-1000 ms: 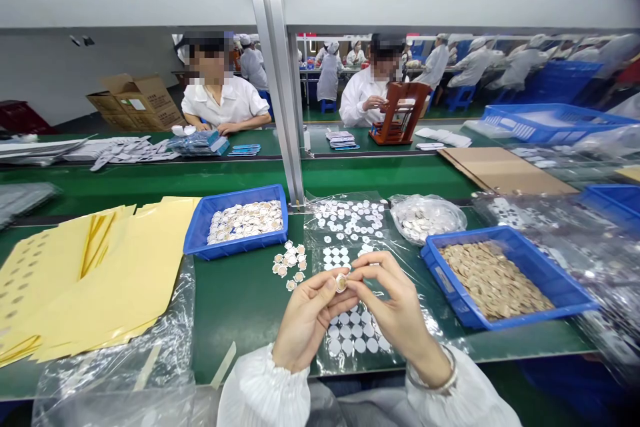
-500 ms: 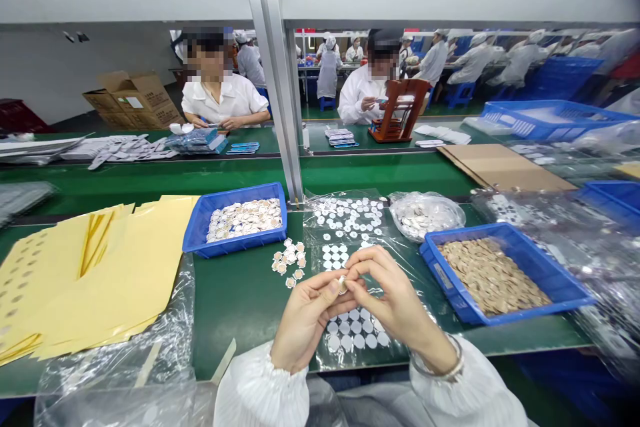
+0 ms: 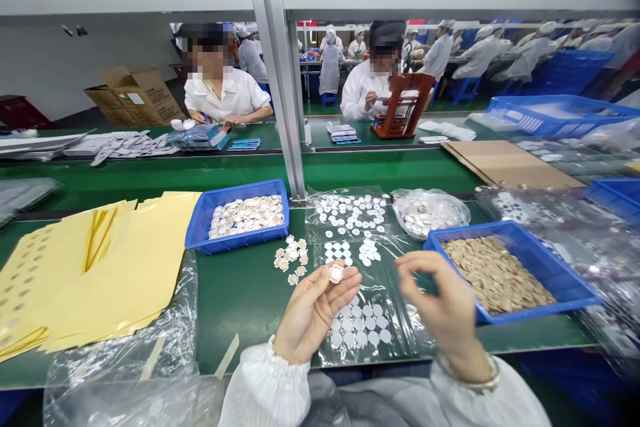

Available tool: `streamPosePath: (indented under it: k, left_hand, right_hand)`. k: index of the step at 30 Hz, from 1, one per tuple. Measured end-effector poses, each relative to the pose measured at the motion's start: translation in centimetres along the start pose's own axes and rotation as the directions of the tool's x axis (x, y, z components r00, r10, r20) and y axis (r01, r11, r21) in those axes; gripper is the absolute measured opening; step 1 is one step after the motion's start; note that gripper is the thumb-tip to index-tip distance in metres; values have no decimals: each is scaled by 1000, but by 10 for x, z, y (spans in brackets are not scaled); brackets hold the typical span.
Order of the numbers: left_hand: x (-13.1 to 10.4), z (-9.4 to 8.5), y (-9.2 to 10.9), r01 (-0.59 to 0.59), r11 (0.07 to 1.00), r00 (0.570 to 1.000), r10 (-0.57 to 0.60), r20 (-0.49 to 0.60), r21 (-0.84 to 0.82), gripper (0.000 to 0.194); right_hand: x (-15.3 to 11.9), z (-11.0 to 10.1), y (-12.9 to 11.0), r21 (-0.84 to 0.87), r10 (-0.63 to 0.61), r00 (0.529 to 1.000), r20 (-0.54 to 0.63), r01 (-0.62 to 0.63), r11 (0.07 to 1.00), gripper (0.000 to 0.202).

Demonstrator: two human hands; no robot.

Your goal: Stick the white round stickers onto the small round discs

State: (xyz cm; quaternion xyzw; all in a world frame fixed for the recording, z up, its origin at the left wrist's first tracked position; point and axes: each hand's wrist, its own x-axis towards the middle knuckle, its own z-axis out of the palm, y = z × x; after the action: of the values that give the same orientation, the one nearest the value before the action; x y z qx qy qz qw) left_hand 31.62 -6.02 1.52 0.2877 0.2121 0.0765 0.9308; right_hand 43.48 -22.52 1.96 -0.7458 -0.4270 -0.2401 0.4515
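Observation:
My left hand (image 3: 316,307), palm up, holds a small round white-rimmed piece (image 3: 336,273) between thumb and fingers. To its right, my right hand (image 3: 440,300) is raised and blurred by motion, beside the blue bin of tan discs (image 3: 497,273); its thumb and forefinger curl towards each other, and whether anything is between them cannot be made out. Several similar white-edged pieces (image 3: 291,255) lie on the green table left of my left hand. White discs (image 3: 357,327) sit in rows on clear plastic sheet below and between my hands.
A blue bin of white-edged pieces (image 3: 246,217) stands behind, near a metal post (image 3: 280,80). Yellow sheets (image 3: 140,247) cover the left side. A bag of pale discs (image 3: 429,212) lies beyond my right hand. Two people sit across the green belt (image 3: 200,174).
My right hand has let go of the small piece and moved right, away from my left hand. The piece stays in my left hand, its face now in view.

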Motion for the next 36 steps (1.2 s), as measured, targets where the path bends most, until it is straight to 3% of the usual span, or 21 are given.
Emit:
streamPosePath:
  k: [1,3,5,6,8,11,14,17,20,24,28,32,36]
  left_hand:
    - [1,-4,0,2,1000,1000,-2,-13,0,19]
    - [5,-12,-3,10,1000,998,-10,-57,-3,20]
    - [11,-20,-7,24,1000,993,-26,-119,-15,20]
    - [15,-23,-11,36,999,988,-39,-151,-24,21]
    - [21,-28,-18,65,997,978,-72,-194,-40,21]
    - [30,-33,-31,102,994,971,-109,-212,-44,21]
    - [36,-38,-41,116,993,968,-121,-221,-37,19]
    - [39,-44,-46,113,993,968,-119,-220,-37,17]
    - [40,-48,-47,108,993,971,-115,-208,-42,16]
    - [39,-49,-47,109,993,972,-117,-204,-48,14]
    - [38,-46,-45,101,993,972,-111,-209,-60,15]
    - [37,-36,-41,83,993,973,-100,-210,-86,16]
    - [35,-22,-33,48,991,976,-74,-207,-129,14]
  right_hand:
    - [-3,-10,18,-126,108,993,-53,-114,985,5]
    - [-12,-32,61,-423,326,918,-225,-394,816,21]
    - [-22,-51,100,-606,419,896,-145,-415,678,32]
    - [-27,-57,115,-656,416,906,-76,-359,664,35]
    - [-33,-61,129,-677,404,913,-47,-327,659,36]
    - [-31,-41,115,-570,366,930,-37,-321,757,32]
    - [-23,1,88,-342,383,905,187,-305,889,25]
    - [-22,40,76,-288,386,863,326,-298,910,16]
    - [-27,63,81,-281,427,831,357,-340,897,14]
    - [-29,68,90,-244,486,803,344,-423,873,8]
    - [-25,60,83,-119,540,774,331,-533,838,13]
    - [-20,54,56,122,506,755,417,-598,792,32]
    - [-13,50,20,295,430,747,507,-619,728,21]
